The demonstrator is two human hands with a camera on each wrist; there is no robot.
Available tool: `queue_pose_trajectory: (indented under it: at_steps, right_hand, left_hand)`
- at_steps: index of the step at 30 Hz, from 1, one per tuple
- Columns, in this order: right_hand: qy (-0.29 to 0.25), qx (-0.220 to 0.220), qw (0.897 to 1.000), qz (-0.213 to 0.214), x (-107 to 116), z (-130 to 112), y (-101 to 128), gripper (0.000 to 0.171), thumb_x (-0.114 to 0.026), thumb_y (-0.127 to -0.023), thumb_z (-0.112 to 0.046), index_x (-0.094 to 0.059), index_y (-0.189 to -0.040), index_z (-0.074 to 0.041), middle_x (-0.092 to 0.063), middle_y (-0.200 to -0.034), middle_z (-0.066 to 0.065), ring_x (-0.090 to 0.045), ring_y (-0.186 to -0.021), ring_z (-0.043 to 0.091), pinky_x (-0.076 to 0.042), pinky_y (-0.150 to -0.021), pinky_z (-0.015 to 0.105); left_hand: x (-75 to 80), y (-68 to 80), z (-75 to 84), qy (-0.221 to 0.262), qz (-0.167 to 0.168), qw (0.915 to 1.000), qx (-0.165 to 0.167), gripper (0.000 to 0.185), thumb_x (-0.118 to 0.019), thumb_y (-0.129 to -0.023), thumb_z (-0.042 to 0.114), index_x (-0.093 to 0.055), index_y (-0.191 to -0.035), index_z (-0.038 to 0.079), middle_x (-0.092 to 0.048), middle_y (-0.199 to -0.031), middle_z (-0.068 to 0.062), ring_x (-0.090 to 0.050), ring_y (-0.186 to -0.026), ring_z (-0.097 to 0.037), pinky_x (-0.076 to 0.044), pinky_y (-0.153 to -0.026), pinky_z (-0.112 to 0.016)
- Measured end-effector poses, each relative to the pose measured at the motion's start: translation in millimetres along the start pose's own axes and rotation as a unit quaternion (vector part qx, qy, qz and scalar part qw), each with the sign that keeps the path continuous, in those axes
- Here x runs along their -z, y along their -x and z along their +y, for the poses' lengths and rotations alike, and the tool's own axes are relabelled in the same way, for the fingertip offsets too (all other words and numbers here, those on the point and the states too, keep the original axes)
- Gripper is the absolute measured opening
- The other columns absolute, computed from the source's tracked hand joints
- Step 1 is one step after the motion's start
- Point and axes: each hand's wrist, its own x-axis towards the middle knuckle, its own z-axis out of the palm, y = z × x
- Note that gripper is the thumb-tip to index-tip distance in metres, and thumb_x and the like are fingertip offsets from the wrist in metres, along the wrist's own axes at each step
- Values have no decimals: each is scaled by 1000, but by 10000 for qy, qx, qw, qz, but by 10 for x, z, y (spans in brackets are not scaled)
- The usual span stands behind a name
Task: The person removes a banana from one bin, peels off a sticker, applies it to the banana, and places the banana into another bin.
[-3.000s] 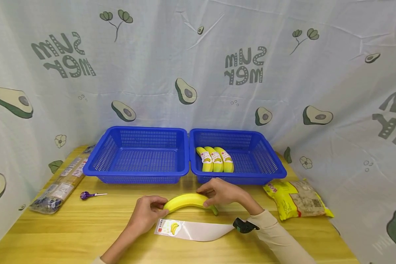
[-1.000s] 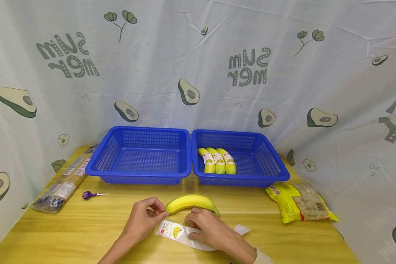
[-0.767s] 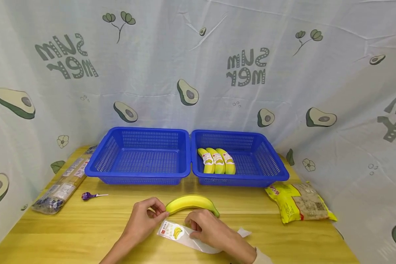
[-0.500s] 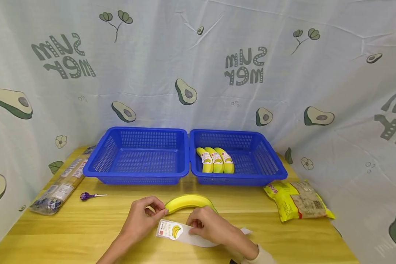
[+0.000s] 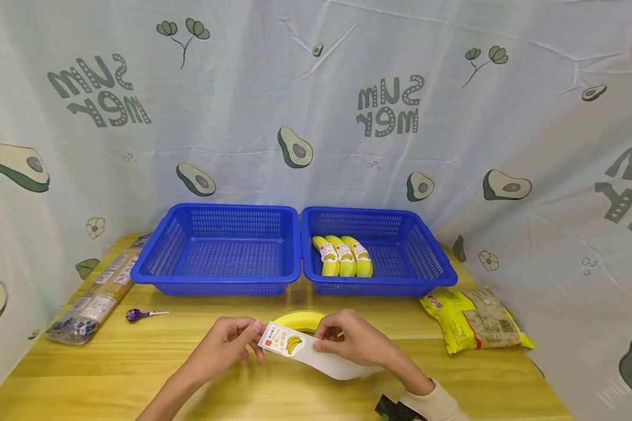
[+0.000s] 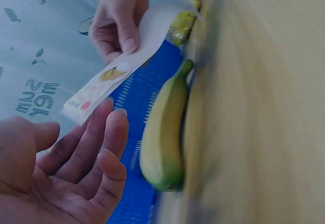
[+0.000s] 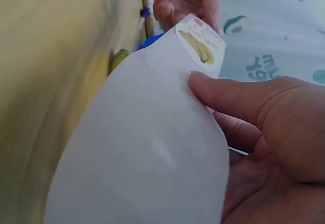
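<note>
My right hand pinches a white strip of label backing paper between thumb and fingers, above the table. On the strip's left end is a banana sticker with red print. My left hand is at that end, its thumb apart from its fingers; the fingertips lie close behind the strip, and I cannot tell whether they touch it. Behind the strip a yellow banana with green ends lies on the table, partly hidden in the head view.
Two blue baskets stand side by side at the back. In the right one lie 3 labelled bananas. A lollipop and a long clear packet are on the left, a yellow bag on the right.
My right hand has left the banana, taken the strip from the table and raised it. My left hand has let go of the banana's end and come to the strip's left end.
</note>
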Motion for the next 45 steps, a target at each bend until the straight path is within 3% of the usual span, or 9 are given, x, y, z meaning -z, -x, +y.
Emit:
queue_pose_trajectory:
  at_steps: [4,8,17,23,29,33,40,45]
  right_hand:
    - [-108,-40,9999,105,82,24,5,12,-79,-99,-9,-76,-89,-6,-69,-80,-8,-59,-73,-1,-52,-63,19]
    - [-132,-57,9998,153,150,43,20,12,-78,-100,-10,-75,-89,-6,-68,-80,-8,-58,-73,0,-50,-61,18]
    - [-70,-127,9998,121,239,48,37,13,-79,-99,-12,-75,-88,-6,-66,-78,-10,-55,-71,1,-49,-62,20]
    - [-69,-136,9999,51,246,52,54,13,-79,-99,-12,-75,-88,-7,-65,-77,-11,-55,-71,0,-49,-62,20]
    - [153,11,9998,-107,252,53,90,12,-80,-99,-12,-75,-89,-8,-68,-77,-10,-58,-72,-1,-53,-63,21]
    - [276,248,9990,-266,239,23,122,6,-80,-99,-11,-77,-99,-7,-74,-85,-6,-64,-77,-1,-60,-66,24]
    - [542,1395,9887,76,134,-117,105,28,-85,-94,-11,-73,-120,-9,-76,-107,0,-70,-89,15,-64,-70,32]
    - [550,1991,9781,247,49,-190,59,31,-86,-93,-8,-72,-120,-11,-75,-112,1,-69,-93,17,-64,-74,30]
  left_hand:
    - [62,-25,43,120,-386,9989,-228,23,-57,-112,7,-72,-114,-10,-77,-96,-23,-73,-78,-17,-53,-53,-23]
    - [58,-64,59,154,-555,9983,-123,20,-66,-107,6,-71,-113,-12,-78,-95,-20,-70,-78,-14,-48,-55,-20]
    - [-26,-146,118,375,-630,9972,-179,16,-66,-106,5,-72,-107,-10,-79,-93,-16,-71,-79,-13,-47,-57,-17]
    - [-44,-152,134,560,-791,9939,-521,14,-63,-105,0,-71,-106,-12,-77,-92,-24,-71,-81,-10,-50,-62,-17]
    - [-101,-171,134,466,-699,9938,-726,12,-66,-104,0,-74,-101,-7,-77,-87,-23,-72,-76,-13,-49,-57,-18]
    - [-167,-181,84,591,-845,9912,-833,11,-65,-101,-4,-72,-98,-13,-75,-83,-26,-72,-74,-12,-61,-63,-28]
    - [-305,-204,23,853,-1178,9869,-704,15,-62,-100,-4,-69,-93,-14,-69,-76,-32,-64,-62,-21,-46,-53,-19]
    - [-361,-217,34,1065,-1246,9849,-557,17,-61,-101,-2,-68,-92,-15,-66,-75,-36,-59,-61,-15,-47,-56,-18]
